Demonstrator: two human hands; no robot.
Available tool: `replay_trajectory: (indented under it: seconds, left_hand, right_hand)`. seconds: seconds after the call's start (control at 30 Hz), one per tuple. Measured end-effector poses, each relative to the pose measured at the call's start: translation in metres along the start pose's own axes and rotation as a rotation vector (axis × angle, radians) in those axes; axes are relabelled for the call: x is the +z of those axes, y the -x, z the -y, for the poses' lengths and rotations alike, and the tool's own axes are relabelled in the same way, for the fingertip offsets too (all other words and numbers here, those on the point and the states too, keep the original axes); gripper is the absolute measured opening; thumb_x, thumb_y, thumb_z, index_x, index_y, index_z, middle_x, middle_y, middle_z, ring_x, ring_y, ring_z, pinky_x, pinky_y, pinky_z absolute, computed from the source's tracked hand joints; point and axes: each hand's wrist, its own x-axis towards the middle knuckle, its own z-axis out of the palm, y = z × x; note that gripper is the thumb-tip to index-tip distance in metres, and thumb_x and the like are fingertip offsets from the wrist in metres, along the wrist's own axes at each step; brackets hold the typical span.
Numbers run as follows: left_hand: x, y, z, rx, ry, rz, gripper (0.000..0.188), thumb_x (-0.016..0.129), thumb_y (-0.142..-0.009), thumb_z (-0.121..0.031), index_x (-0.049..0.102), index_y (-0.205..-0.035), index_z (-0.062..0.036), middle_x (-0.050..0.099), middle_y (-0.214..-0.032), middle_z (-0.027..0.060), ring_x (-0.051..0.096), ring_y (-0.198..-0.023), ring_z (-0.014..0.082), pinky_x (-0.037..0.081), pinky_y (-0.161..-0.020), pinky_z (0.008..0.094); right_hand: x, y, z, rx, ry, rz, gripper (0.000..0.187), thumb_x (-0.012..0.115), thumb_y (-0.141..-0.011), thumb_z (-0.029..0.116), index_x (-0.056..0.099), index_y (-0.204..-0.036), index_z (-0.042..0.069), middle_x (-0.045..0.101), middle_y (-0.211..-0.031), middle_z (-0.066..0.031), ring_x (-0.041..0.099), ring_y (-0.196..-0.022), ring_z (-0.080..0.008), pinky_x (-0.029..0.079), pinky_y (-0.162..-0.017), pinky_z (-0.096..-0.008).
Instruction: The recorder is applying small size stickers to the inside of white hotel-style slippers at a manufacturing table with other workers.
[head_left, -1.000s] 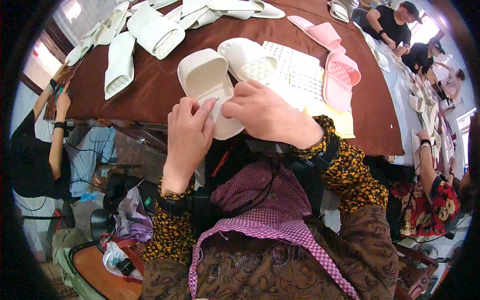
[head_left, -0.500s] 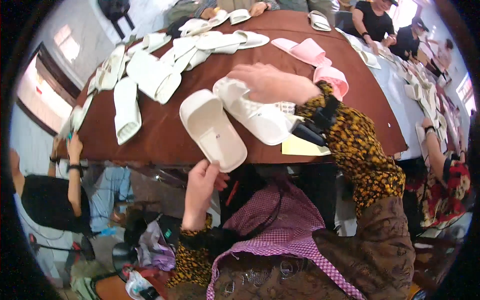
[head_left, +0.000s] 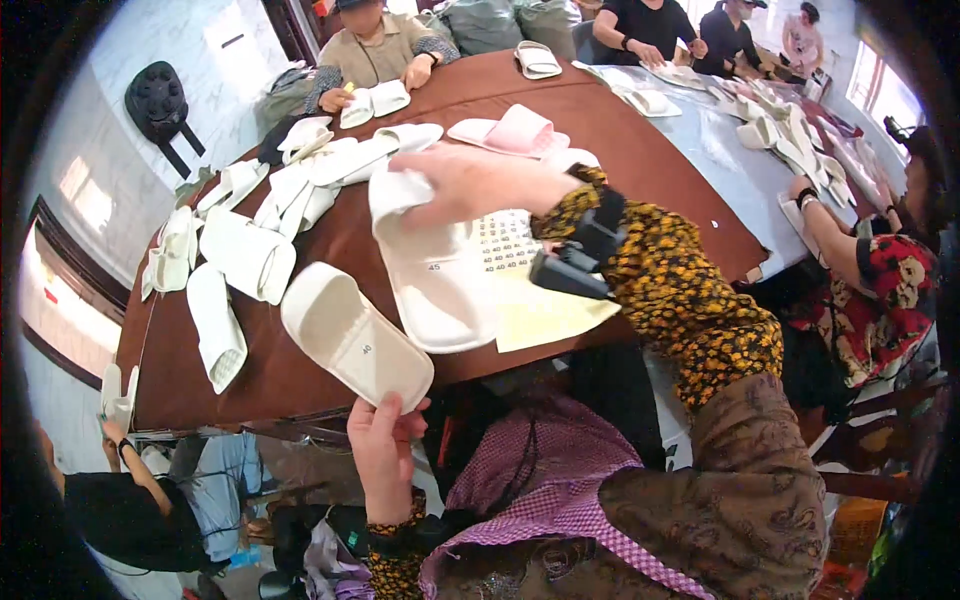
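My left hand (head_left: 384, 440) pinches the heel end of a cream slide slipper (head_left: 345, 325), tilted over the table's near edge, with a small printed mark on its insole. Just right of it lies a larger white slipper (head_left: 435, 290), also marked on the insole. My right hand (head_left: 465, 185) reaches across this one, fingers closed round its toe and strap; the grip is partly hidden. Beneath my right wrist is a sheet of small printed stickers (head_left: 505, 245) with a yellowish backing (head_left: 550, 318). A dark device is strapped to that wrist.
Several white slippers (head_left: 248, 255) are heaped at the left of the brown-covered table (head_left: 660, 200). A pink slipper (head_left: 515, 132) lies beyond my right hand. Across the table a person handles white slippers (head_left: 375, 103). Others work at a second table (head_left: 715, 165) on the right.
The view has shifted, showing more of the far side. The cream slipper now sits lower and farther from the white slipper, still in my left hand. My right hand remains at the white slipper.
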Motion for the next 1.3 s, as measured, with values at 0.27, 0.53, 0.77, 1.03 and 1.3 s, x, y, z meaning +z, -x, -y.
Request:
replay_trajectory:
  seconds: [0.27, 0.53, 0.77, 1.03, 1.3]
  left_hand:
    - [0.049, 0.02, -0.009, 0.1, -0.11, 0.128, 0.017, 0.056, -0.092, -0.008, 0.056, -0.105, 0.0034, 0.068, -0.087, 0.014, 0.061, -0.062, 0.0119, 0.049, -0.056, 0.0231]
    - [0.117, 0.001, 0.011, 0.332, -0.534, 0.324, 0.024, 0.061, -0.09, -0.011, 0.057, -0.108, 0.0041, 0.066, -0.089, 0.0102, 0.062, -0.067, 0.0142, 0.05, -0.062, 0.0252]
    - [0.175, -0.004, 0.007, 0.77, -0.968, 0.31, 0.025, 0.062, -0.087, -0.014, 0.052, -0.104, 0.0023, 0.063, -0.072, 0.0196, 0.065, -0.067, 0.0353, 0.051, -0.06, 0.0417]
    - [0.195, -0.01, 0.01, 1.072, -0.948, 0.322, 0.021, 0.063, -0.082, -0.008, 0.046, -0.088, 0.0029, 0.055, -0.059, 0.0172, 0.058, -0.053, 0.0364, 0.046, -0.05, 0.045]
    - [0.191, -0.017, -0.001, 1.039, -1.004, 0.287, 0.02, 0.057, -0.076, -0.003, 0.045, -0.089, 0.005, 0.056, -0.059, 0.0167, 0.059, -0.054, 0.0336, 0.047, -0.051, 0.0426]
  right_hand:
    - [-0.014, 0.085, -0.007, 0.137, -0.033, -0.02, 0.071, 0.067, -0.078, 0.052, 0.053, -0.119, -0.004, 0.066, -0.095, -0.0233, 0.067, -0.086, -0.0342, 0.052, -0.078, -0.0418]
    - [-0.033, 0.143, -0.05, 0.585, -0.339, -0.374, 0.07, 0.065, -0.087, 0.042, 0.042, -0.135, -0.003, 0.059, -0.117, -0.0156, 0.057, -0.107, -0.0191, 0.048, -0.088, -0.0301]
    - [-0.057, 0.165, -0.074, 0.627, -0.645, -0.407, 0.059, 0.058, -0.092, 0.044, 0.052, -0.123, -0.005, 0.061, -0.114, -0.0118, 0.057, -0.102, -0.0156, 0.046, -0.087, -0.0288]
    - [-0.062, 0.174, -0.037, 0.87, -0.888, -0.236, 0.058, 0.044, -0.095, 0.054, 0.054, -0.119, 0.003, 0.06, -0.096, -0.0057, 0.057, -0.077, -0.0118, 0.043, -0.051, -0.0253]
    - [-0.044, 0.204, -0.004, 0.774, -1.413, -0.288, 0.049, 0.036, -0.101, 0.043, 0.052, -0.12, 0.0, 0.066, -0.097, -0.0096, 0.066, -0.066, -0.0148, 0.056, -0.05, -0.0255]
